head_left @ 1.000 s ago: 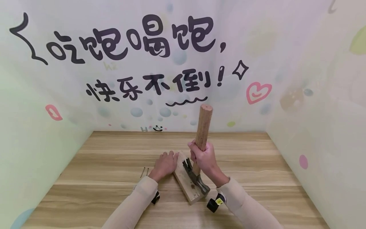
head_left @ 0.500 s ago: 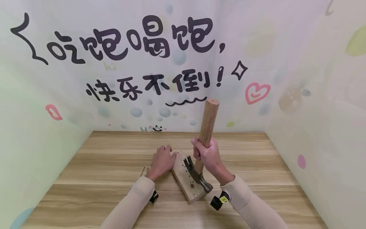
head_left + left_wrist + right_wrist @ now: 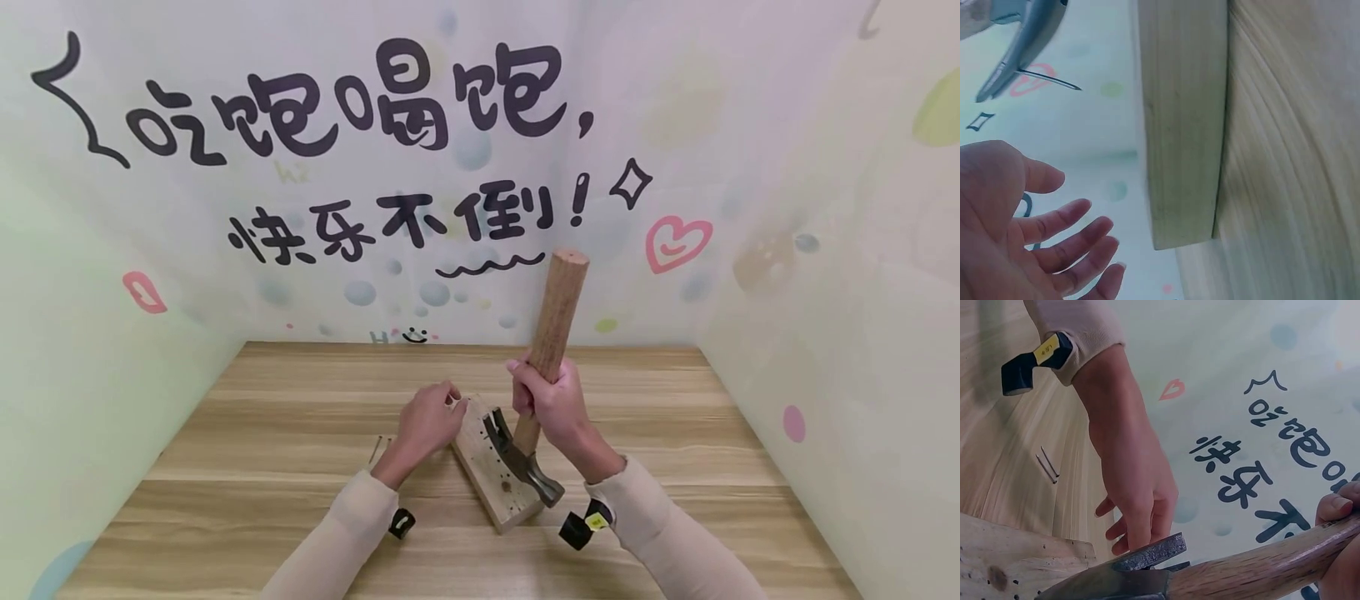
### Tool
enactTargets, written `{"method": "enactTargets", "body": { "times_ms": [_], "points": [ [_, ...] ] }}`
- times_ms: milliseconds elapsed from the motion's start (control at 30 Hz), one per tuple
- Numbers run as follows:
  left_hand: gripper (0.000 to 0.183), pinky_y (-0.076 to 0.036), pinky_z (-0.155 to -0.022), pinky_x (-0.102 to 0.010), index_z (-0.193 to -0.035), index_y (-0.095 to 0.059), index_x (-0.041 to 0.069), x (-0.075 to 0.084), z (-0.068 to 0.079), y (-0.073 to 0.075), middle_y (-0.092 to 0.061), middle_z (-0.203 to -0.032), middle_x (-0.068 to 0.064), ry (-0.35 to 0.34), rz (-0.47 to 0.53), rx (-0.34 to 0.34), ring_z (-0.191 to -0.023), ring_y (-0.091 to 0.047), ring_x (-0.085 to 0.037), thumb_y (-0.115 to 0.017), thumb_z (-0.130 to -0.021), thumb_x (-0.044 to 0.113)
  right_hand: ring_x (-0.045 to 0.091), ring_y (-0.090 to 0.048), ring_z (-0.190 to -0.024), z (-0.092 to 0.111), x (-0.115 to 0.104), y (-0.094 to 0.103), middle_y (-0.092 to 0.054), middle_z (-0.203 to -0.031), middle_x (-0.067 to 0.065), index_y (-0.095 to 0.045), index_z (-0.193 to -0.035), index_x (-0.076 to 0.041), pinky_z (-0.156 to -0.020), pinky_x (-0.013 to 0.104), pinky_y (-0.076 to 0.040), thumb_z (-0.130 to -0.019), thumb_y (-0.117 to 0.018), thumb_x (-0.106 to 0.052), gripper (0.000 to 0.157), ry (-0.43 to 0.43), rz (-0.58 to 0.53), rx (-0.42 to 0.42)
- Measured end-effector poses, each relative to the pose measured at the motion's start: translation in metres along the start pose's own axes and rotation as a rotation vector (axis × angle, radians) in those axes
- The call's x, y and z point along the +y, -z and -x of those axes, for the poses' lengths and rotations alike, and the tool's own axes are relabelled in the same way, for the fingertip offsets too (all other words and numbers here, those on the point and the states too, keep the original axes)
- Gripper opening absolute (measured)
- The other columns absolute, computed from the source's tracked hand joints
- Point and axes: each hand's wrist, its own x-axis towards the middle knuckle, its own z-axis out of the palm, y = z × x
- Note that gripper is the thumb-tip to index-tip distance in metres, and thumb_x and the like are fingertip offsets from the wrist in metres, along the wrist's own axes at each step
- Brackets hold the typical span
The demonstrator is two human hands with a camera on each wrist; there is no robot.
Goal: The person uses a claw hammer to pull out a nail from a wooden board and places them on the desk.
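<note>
My right hand (image 3: 557, 398) grips the wooden handle of a claw hammer (image 3: 559, 310), which tilts with its handle end up. The dark metal head hangs over a light wooden block (image 3: 483, 487) dotted with small dark holes. In the left wrist view a nail (image 3: 1054, 80) sticks out sideways from the hammer's claw, its pointed end free. Beside the block's far left end is my left hand (image 3: 429, 423), fingers loosely bent and holding nothing. The left wrist view shows that hand apart from the block's side.
Two loose nails (image 3: 1047, 465) lie on the wood-grain table (image 3: 247, 500), left of the block. A white wall (image 3: 337, 275) with black lettering and coloured drawings stands behind the table, and pale walls flank it.
My right hand has raised the hammer slightly and moved it right, its head shifting off the block's near end. My left hand has come off the block's edge and turned palm inward.
</note>
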Motion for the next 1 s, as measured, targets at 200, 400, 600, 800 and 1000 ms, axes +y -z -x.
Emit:
{"method": "enactTargets", "body": {
  "times_ms": [200,400,600,800,1000],
  "points": [
    [0.023,-0.053,-0.081,-0.043,-0.107,-0.071,0.011,0.004,0.013,0.009,-0.070,-0.103,-0.007,-0.047,0.120,-0.043,-0.095,-0.065,-0.024,-0.059,-0.098,0.028,0.017,-0.037,-0.041,-0.001,-0.002,0.000,-0.039,-0.050,0.006,-0.041,-0.072,0.006,-0.040,0.030,-0.034,-0.095,-0.055,-0.001,0.027,0.010,0.001,-0.013],
    [0.026,-0.053,-0.083,-0.044,-0.115,-0.069,0.006,0.005,0.021,0.012,-0.071,-0.107,-0.008,-0.109,0.182,-0.113,-0.099,-0.065,-0.025,-0.059,-0.099,0.024,0.019,-0.036,-0.041,-0.001,-0.003,0.001,-0.039,-0.051,0.005,-0.040,-0.074,0.006,-0.040,0.030,-0.033,-0.095,-0.053,-0.001,0.026,-0.004,-0.019,-0.032],
    [0.027,-0.053,-0.086,-0.045,-0.120,-0.067,0.003,0.005,0.026,0.011,-0.070,-0.113,-0.012,-0.255,0.250,-0.210,-0.104,-0.065,-0.029,-0.061,-0.098,0.017,0.021,-0.034,-0.041,-0.001,-0.001,0.002,-0.038,-0.051,0.005,-0.037,-0.075,0.006,-0.039,0.031,-0.031,-0.096,-0.052,-0.001,0.027,0.001,-0.042,-0.055],
    [0.022,-0.053,-0.088,-0.048,-0.115,-0.069,0.007,0.006,0.026,0.009,-0.071,-0.113,-0.011,-0.369,0.282,-0.276,-0.105,-0.066,-0.031,-0.066,-0.095,0.014,0.021,-0.032,-0.041,-0.001,-0.001,0.001,-0.037,-0.051,0.007,-0.037,-0.076,0.006,-0.037,0.032,-0.029,-0.096,-0.052,0.000,0.025,0.011,-0.069,-0.071],
    [0.010,-0.054,-0.087,-0.040,-0.102,-0.071,0.012,0.006,0.026,0.004,-0.074,-0.103,-0.003,-0.418,0.286,-0.314,-0.100,-0.068,-0.022,-0.071,-0.092,0.015,0.020,-0.033,-0.040,-0.001,0.000,0.000,-0.036,-0.051,0.009,-0.039,-0.075,0.003,-0.037,0.033,-0.029,-0.095,-0.050,0.002,0.023,0.023,-0.088,-0.084]
  ]
}}
